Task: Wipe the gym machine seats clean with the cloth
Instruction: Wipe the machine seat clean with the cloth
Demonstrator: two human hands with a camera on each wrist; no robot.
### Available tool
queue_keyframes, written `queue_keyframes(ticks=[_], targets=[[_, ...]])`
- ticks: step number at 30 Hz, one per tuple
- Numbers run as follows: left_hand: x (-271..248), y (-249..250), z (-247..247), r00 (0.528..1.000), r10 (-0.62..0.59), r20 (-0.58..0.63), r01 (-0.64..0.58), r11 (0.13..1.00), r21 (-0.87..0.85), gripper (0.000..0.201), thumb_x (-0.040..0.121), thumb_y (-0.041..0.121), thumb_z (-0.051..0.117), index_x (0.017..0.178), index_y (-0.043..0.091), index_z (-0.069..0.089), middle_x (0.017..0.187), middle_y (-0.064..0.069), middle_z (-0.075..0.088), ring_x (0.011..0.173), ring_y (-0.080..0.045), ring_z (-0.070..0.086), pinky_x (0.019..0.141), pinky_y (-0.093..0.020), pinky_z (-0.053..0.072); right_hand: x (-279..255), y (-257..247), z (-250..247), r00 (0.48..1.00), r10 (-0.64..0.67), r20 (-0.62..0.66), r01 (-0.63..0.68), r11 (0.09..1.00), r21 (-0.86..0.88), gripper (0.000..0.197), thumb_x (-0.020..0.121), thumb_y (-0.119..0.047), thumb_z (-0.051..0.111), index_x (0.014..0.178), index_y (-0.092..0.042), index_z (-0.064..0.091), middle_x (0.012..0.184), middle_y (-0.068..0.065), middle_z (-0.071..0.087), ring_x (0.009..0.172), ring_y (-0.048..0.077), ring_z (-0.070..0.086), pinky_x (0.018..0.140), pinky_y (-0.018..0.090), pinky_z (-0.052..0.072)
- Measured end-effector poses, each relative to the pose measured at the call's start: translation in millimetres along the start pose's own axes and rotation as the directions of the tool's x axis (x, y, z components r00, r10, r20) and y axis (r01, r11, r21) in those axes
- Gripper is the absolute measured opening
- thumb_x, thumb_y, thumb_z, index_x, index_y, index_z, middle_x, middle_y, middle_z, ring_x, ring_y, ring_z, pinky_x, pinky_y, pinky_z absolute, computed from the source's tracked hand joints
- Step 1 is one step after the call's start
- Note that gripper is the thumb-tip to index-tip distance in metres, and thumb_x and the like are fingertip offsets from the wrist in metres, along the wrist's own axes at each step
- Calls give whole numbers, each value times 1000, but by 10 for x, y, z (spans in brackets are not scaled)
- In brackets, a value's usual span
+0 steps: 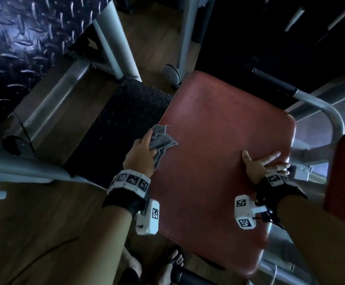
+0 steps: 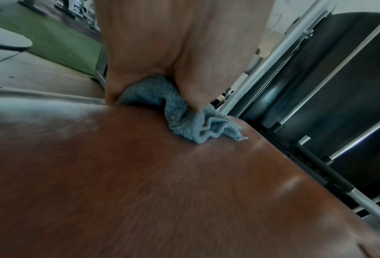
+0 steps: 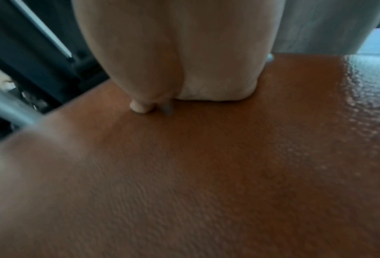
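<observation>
While the right hand (image 1: 259, 163) lies flat with spread fingers on the red seat (image 1: 218, 140), the left hand (image 1: 141, 155), bunching the cloth (image 1: 163, 140), should rub slowly across.

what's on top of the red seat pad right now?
Left hand holds the grey cloth at the red seat pad's edge; right hand lies flat. Pad beneath them is covered.

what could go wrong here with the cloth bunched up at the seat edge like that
The gray cloth is wadded in the left hand at the red seat edge, so little fabric meets the pad and strokes may miss patches. The right hand lies flat on the pad, likely leaving fresh marks.
</observation>
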State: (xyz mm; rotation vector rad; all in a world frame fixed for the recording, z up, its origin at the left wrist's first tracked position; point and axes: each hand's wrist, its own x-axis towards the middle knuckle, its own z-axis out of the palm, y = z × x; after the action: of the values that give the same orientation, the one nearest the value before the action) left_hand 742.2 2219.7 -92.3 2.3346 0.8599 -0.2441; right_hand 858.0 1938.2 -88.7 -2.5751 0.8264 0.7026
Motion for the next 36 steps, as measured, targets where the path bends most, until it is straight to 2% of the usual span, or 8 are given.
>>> queue_keyframes(ticks=[5,7,9,11,14,17,27,36], targets=[[223,29,-11,998,34,50,-36,999,28,59,99,23,48,152,33,26,139,-12,47,120,-37,52,95,-44,41,39,184,-35,993,-118,-26,120,986,118,107,79,-66,60,152,-31,-11,157,17,-21,146,36,-12,116,54,-4],[235,-1,-9,997,49,52,-50,998,28,58,99,23,47,153,32,25,139,-13,46,119,-38,53,95,-44,42,57,358,-110,978,-200,-64,208,964,165,85,84,-51,63,152,-33,14,160,14,-1,145,35,7,117,50,10],[215,-18,-7,997,58,57,-59,998,11,58,99,23,48,152,32,26,140,-14,46,118,-38,53,96,-45,43,1,614,-188,960,-260,-109,279,931,235,69,81,-49,63,144,-31,40,150,13,34,134,36,36,112,48,30],[193,-3,-19,997,58,59,-57,998,-16,58,99,23,49,152,31,27,140,-15,47,119,-39,53,98,-45,44,-160,850,-209,955,-285,-85,298,903,311,69,77,-52,61,140,-29,43,135,11,54,123,35,50,105,49,38],[113,16,-42,997,60,52,-58,998,-41,59,99,21,51,152,30,28,138,-17,49,120,-39,53,99,-45,44,-413,1159,-38,961,-268,73,228,912,342,88,85,-50,62,151,-42,5,156,9,23,140,34,28,115,47,23],[-78,-59,-57,996,73,59,-70,997,-43,63,98,21,53,153,31,26,136,-17,48,119,-38,53,99,-43,42,-499,1293,98,954,-271,132,232,940,250,100,81,-58,64,137,-61,-19,158,7,-9,143,37,9,116,53,18],[-798,-611,-47,998,53,29,-49,993,-106,67,95,20,58,153,30,26,135,-12,48,118,-30,54,97,-39,42,-468,1275,56,953,-242,183,206,959,192,103,83,-58,62,140,-54,-24,157,10,-11,141,40,10,113,53,19],[-570,-508,-53,999,7,52,0,991,-130,65,93,23,60,151,34,31,129,-8,55,115,-31,57,98,-42,45,-472,1225,64,965,-229,131,208,965,158,104,83,-53,65,144,-49,-19,157,19,-6,138,50,15,113,59,19]])
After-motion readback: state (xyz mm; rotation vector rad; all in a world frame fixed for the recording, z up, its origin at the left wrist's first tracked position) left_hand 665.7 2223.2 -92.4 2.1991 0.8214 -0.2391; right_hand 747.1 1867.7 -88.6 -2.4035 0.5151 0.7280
